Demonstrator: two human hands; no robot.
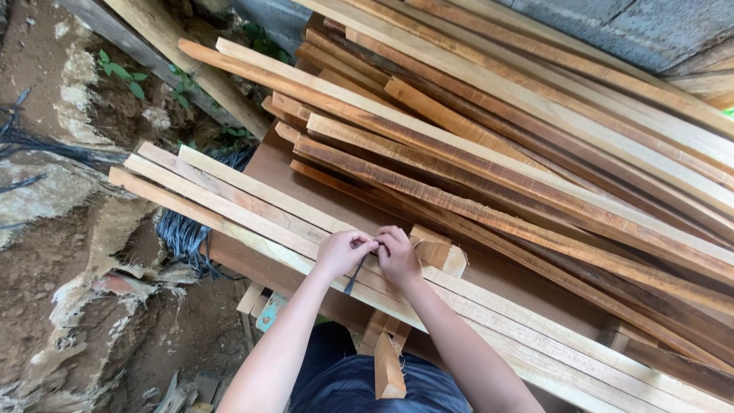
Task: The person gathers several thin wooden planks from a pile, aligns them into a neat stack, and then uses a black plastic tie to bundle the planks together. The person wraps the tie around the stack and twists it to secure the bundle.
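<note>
Nearest the camera, a short wood offcut stands up in front of the person's dark clothing, below the edge of a brown board surface. Pale planks lie side by side across this surface, and behind them a large stack of reddish and pale slats runs up toward a grey wall at the top right. A small wood block sits just beside the right hand. To the left, bare earth, torn sacking and a bundle of dark straps crowd the ground. The planks run out of view at the lower right. Both hands meet over the pale planks: the left hand and right hand are curled, fingertips pinched on a thin dark strap whose end hangs down between them; how it passes around the planks is hard to make out.
</note>
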